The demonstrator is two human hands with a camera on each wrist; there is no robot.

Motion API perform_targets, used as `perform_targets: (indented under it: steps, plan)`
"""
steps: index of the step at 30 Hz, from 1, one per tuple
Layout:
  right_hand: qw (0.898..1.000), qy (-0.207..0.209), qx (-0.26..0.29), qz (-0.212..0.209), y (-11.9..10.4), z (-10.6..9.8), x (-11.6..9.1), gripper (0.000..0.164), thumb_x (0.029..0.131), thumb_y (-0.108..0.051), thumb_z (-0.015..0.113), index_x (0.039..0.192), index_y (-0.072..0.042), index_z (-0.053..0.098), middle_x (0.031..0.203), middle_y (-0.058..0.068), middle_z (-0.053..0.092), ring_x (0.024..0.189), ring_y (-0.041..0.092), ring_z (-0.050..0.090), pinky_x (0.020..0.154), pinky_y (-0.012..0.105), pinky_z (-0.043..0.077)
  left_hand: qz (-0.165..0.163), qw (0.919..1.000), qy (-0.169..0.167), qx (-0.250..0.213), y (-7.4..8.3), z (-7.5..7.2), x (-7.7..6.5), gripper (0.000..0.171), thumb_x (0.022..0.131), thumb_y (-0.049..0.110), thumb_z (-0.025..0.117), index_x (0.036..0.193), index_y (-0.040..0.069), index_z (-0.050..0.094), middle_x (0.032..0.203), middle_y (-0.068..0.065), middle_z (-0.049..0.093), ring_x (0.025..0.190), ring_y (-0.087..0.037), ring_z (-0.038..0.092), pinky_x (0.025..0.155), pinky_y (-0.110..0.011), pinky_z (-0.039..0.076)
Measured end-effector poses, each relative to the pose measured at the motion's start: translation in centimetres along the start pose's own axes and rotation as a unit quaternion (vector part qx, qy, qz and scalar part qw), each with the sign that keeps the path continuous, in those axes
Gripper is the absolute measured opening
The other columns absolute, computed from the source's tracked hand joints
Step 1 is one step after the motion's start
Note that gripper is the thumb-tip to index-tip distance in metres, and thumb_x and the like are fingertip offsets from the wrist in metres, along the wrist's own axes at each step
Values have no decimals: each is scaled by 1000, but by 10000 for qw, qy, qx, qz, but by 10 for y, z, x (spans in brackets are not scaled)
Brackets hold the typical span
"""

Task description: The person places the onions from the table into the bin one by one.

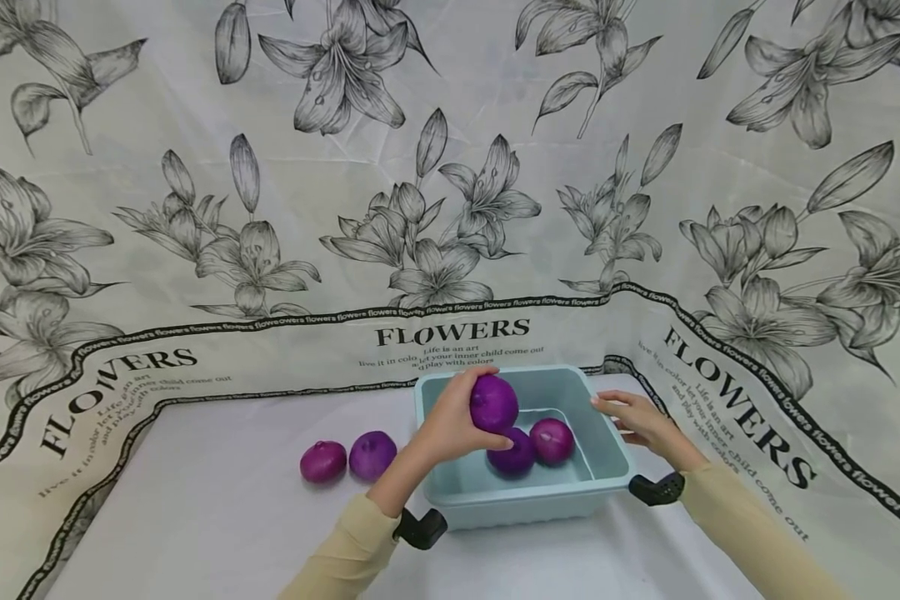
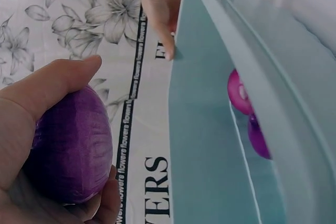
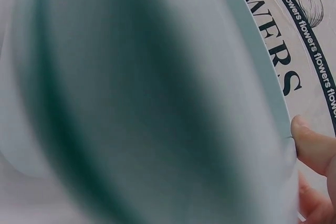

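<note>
My left hand (image 1: pixel 453 421) grips a purple onion (image 1: pixel 493 403) over the pale blue plastic bin (image 1: pixel 525 500), thumb on one side and fingers curled round the other. In the left wrist view the onion (image 2: pixel 79 145) shows a smooth, shiny skin. Two more onions lie inside the bin, a dark purple onion (image 1: pixel 512 454) and a redder onion (image 1: pixel 552 442), side by side. My right hand (image 1: pixel 645 425) is at the bin's right side with its fingers loosely extended; in the right wrist view the thumb (image 3: pixel 310 142) is right at the rim.
Left of the bin, a reddish onion (image 1: pixel 323 462) and a purple onion (image 1: pixel 372 456) sit close together on the white tabletop (image 1: pixel 225 500). A flower-printed cloth (image 1: pixel 390 250) rises behind and along both sides of the table.
</note>
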State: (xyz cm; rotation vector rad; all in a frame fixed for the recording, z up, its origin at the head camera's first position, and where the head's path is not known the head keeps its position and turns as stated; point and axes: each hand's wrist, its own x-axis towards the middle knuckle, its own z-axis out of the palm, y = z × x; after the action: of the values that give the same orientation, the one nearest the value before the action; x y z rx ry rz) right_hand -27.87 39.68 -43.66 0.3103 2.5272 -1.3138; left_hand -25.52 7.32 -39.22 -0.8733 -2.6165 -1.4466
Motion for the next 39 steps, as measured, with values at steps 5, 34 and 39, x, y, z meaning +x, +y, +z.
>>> perform_targets:
  steps: [5, 34, 39]
  plan:
    - [10000, -25, 18, -40, -2, -1, 0, 73, 96, -49, 50, 144, 3, 32, 140, 29, 43, 119, 42, 52, 89, 45, 51, 134, 9999, -91, 0, 8, -3, 13, 92, 63, 19, 89, 141, 19, 40, 138, -9, 47, 120, -25, 54, 95, -41, 51]
    - [10000, -11, 50, -27, -2, 3, -5, 71, 97, -47, 50, 144, 2, 33, 141, 29, 43, 122, 45, 50, 92, 49, 51, -573, 9759, -1374, 1593, -7, 43, 74, 96, 62, 38, 90, 141, 20, 39, 133, -6, 53, 120, -22, 55, 97, -41, 48]
    - [9999, 45, 92, -71, 0, 2, -2, 68, 96, -45, 51, 143, 2, 36, 139, 28, 47, 116, 40, 56, 89, 46, 53, -757, 9720, -1456, 1680, -10, 53, 77, 99, 61, 38, 90, 143, 20, 38, 137, -6, 53, 122, -24, 53, 99, -43, 47]
